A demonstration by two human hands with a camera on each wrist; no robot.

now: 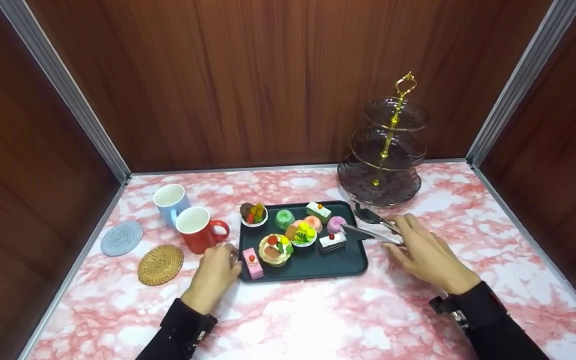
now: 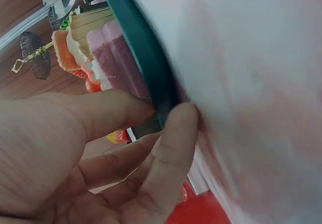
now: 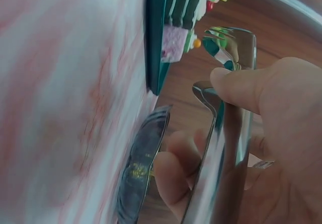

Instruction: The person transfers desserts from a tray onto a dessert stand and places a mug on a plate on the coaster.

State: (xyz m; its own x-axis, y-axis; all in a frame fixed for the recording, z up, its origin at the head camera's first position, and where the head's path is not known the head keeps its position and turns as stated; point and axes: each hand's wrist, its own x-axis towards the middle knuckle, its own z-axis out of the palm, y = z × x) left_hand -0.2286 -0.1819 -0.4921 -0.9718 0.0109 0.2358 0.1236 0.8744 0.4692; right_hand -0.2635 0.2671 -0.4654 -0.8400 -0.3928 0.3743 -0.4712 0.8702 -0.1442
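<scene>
At its left edge my left hand [image 1: 216,271] pinches the dark green tray [image 1: 338,264], thumb on the rim and fingers beneath in the left wrist view. Metal tongs [image 3: 235,138] are held in my right hand [image 1: 427,254], their two arms spread apart. One tong tip reaches over the tray's right side near a purple round sweet [image 1: 336,224] and a white-topped cake slice [image 1: 332,243]; nothing sits between the arms. Also on the tray are a pink cake slice [image 1: 253,264], a large fruit tart [image 1: 275,251], a green round sweet [image 1: 284,219] and a fruit cup [image 1: 254,216].
Behind the tray at right stands a three-tier dark glass stand [image 1: 379,192] with a gold stem. A red mug [image 1: 199,235] and a blue mug [image 1: 169,200] are left of the tray, beside a woven coaster [image 1: 160,265] and a grey coaster [image 1: 122,238]. Wooden walls enclose the table.
</scene>
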